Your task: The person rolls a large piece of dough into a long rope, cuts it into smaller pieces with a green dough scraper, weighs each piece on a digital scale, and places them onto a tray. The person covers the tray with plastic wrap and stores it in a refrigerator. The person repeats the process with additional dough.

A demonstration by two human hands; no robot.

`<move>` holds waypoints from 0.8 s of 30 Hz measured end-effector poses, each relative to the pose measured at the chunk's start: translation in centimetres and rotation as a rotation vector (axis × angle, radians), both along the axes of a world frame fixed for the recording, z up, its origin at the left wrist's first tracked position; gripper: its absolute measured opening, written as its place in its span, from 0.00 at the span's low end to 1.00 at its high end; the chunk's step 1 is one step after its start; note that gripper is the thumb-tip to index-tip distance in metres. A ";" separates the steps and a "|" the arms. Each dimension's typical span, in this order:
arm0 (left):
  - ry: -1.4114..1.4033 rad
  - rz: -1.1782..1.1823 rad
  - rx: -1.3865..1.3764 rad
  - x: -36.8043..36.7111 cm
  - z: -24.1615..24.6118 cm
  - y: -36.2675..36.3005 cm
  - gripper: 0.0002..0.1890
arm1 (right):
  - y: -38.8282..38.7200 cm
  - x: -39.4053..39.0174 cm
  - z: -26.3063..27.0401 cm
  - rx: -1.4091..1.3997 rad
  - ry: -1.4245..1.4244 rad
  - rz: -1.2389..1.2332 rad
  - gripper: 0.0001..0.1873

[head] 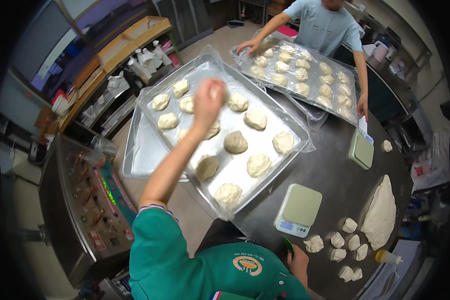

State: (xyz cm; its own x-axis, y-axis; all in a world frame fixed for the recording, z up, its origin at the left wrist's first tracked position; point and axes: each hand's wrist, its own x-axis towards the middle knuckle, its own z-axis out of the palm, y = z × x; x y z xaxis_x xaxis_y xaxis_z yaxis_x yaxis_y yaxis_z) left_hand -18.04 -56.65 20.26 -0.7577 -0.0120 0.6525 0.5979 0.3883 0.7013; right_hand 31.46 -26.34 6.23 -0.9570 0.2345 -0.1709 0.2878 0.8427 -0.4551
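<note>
My left hand (210, 95) is blurred by motion above a metal baking tray (285, 112) lined with clear plastic. Its fingers point down among dough balls (255, 119); whether they grip one is unclear. Several rounded dough balls sit spaced apart on this tray, some in my arm's shadow. At the table edge, close to my body, my right hand (298, 262) holds a thin green scraper (289, 245), seen nearly edge-on. Close to that hand lie cut dough pieces (314, 244) and a digital kitchen scale (300, 210).
Across the table, a person (324, 28) grips a plastic-covered tray (315, 69) of dough balls. A second scale (362, 149), a large dough slab (380, 215) and a squeeze bottle of yellow liquid (387, 257) are on the right. Another tray (137, 150) lies under mine.
</note>
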 end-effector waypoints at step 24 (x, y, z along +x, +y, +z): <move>0.074 -1.460 -0.553 21.5 -10.9 31.5 0.29 | -0.2 8.0 -1.3 0.124 0.046 -0.343 0.19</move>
State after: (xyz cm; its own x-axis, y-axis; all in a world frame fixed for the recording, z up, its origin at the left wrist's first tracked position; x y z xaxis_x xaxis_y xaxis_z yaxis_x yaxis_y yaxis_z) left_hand 3.49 -25.18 9.33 0.1339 0.9225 0.3621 0.6983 -0.3471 0.6261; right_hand 39.45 -26.54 4.89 -0.8252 0.5592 -0.0795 0.5446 0.7503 -0.3747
